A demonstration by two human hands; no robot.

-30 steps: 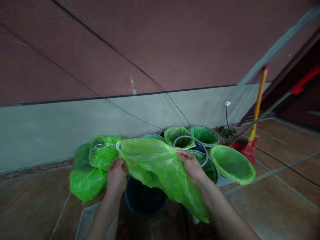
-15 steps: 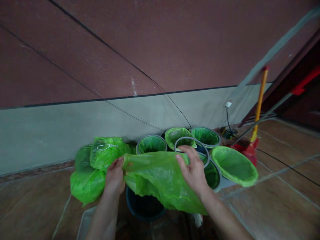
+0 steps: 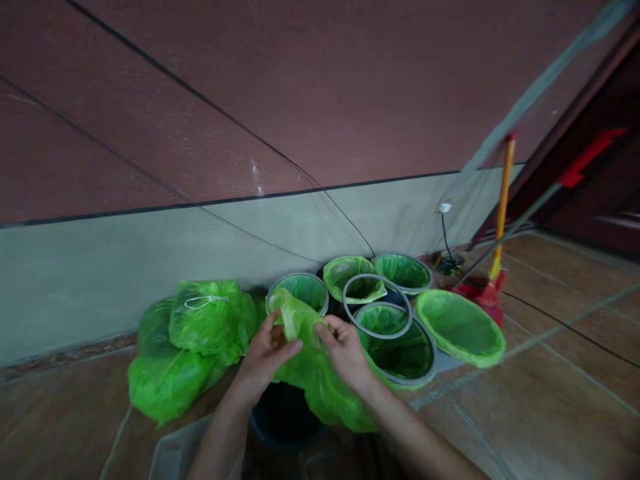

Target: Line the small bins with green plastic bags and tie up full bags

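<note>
Both my hands hold one empty green plastic bag [image 3: 320, 377] above a dark blue bin [image 3: 285, 417] on the floor. My left hand [image 3: 265, 357] pinches the bag's top edge with thumb and fingers. My right hand [image 3: 345, 353] grips the same edge close beside it, so the two hands almost touch. The bag hangs down bunched between them and covers part of the bin's mouth.
Several bins lined with green bags [image 3: 400, 337] stand against the wall behind. Tied full green bags [image 3: 190, 340] lie at the left. A wide green-lined basin [image 3: 460, 327] sits at the right, with a red and yellow broom [image 3: 495, 253] and a wall cable [image 3: 445, 233] beyond.
My hands have come together from wide apart. The bag, stretched flat between them before, is now gathered into a bunch at its top edge.
</note>
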